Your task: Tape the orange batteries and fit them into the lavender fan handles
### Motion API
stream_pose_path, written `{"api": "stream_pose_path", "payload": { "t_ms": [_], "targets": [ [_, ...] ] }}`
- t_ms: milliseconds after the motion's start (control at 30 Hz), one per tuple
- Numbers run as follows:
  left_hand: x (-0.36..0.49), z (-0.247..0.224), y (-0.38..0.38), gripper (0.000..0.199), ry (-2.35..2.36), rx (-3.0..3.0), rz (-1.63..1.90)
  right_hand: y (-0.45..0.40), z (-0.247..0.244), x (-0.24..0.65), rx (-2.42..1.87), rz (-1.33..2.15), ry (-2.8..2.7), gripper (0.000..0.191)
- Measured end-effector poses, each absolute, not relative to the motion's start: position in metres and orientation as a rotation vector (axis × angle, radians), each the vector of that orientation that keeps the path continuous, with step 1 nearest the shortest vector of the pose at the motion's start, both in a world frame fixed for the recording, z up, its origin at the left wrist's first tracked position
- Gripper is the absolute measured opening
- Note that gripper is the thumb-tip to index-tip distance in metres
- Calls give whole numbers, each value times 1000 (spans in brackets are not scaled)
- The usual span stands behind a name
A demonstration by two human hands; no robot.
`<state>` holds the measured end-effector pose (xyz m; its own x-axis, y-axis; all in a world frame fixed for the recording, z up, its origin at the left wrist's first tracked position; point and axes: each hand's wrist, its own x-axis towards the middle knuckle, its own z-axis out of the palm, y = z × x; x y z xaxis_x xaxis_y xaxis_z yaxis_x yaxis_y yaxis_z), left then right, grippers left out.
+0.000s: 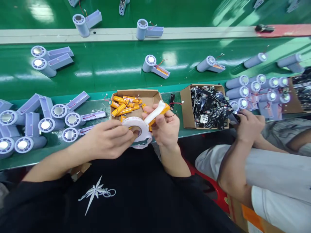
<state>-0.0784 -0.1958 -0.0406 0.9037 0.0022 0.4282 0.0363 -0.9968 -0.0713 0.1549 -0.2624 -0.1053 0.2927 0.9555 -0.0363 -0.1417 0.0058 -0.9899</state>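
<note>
My left hand (pixel 116 137) is closed around a roll of white tape (pixel 133 122), fingers through and around its core. A white strip (pixel 155 113) runs from the roll onto an orange battery cell (pixel 166 108). Closed on that cell, my right hand (pixel 167 124) keeps it tilted, with a thin dark wire trailing to the right. Both hands are over the near edge of a cardboard box (pixel 150 94) with several orange wired cells (pixel 123 104) in it.
Lavender cylindrical housings (pixel 70 134) with side trays cluster at left; others stand on the green belt (pixel 109 64). Right of my hands are a black circuit board (pixel 172 101) and a box of boards (pixel 209 106). A co-worker's hands (pixel 247 126) work at far right.
</note>
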Motion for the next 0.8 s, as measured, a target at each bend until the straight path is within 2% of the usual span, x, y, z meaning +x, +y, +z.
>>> {"api": "stream_pose_path", "payload": {
  "t_ms": [100,200,333,467,533,667,733,800],
  "targets": [
    [-67,-59,-203,19,-270,-2902,-794,-248,-115,167,-1269,883,-840,73],
    [-57,-76,-196,25,-419,-2938,-670,-228,-118,182,-1218,776,-807,62],
    [-50,-96,-195,28,-284,-3042,-522,-213,-127,193,-1131,703,-795,53],
    [-57,-112,-211,27,-239,-3085,-621,-212,-133,212,-1005,492,-751,35],
    [-73,-114,-207,25,-422,-3139,-606,-218,-133,214,-1014,474,-747,35],
    [-135,-105,-173,37,-851,-3234,-508,-239,-131,204,-1118,534,-747,54],
    [-172,-98,-156,39,-1283,-2997,-462,-250,-130,204,-1132,514,-705,51],
    [-205,-93,-139,43,-1624,-2714,-254,-258,-130,209,-1134,501,-651,47]
  ]
}}
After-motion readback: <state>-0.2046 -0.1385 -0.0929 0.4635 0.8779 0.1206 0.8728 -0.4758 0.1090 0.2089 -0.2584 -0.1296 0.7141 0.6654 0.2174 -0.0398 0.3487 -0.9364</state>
